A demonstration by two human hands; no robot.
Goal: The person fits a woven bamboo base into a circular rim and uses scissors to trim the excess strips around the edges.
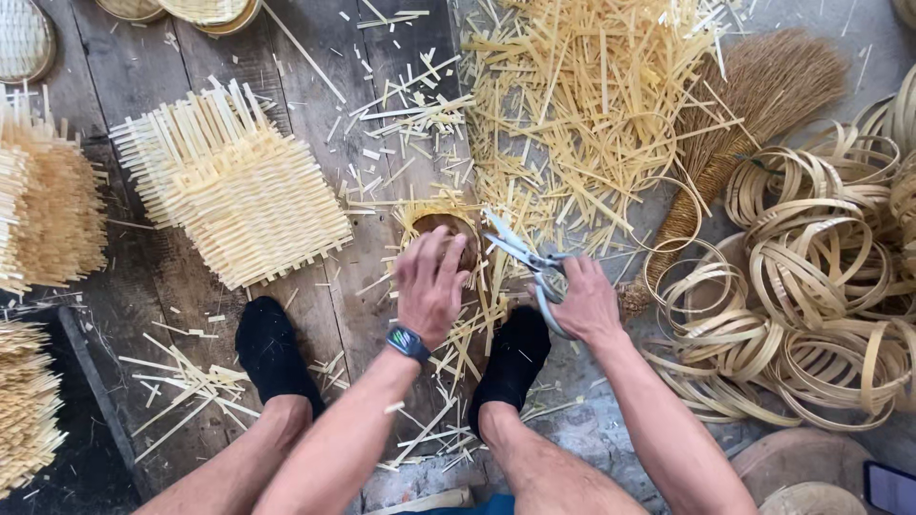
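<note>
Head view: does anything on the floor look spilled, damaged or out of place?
Cut bamboo strips lie scattered loose over the wooden floor, thickest beyond the scissors in the right hand. The left hand presses a small woven piece. Nothing looks broken.

Woven mats, bamboo hoops, broom

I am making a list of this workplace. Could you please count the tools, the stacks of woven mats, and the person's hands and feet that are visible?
Scissors: 1
Broom: 1
Stacks of woven mats: 3, two cut off at the left edge
Hands: 2, left hand and right hand
Black-socked feet: 2
Total: 9
</note>
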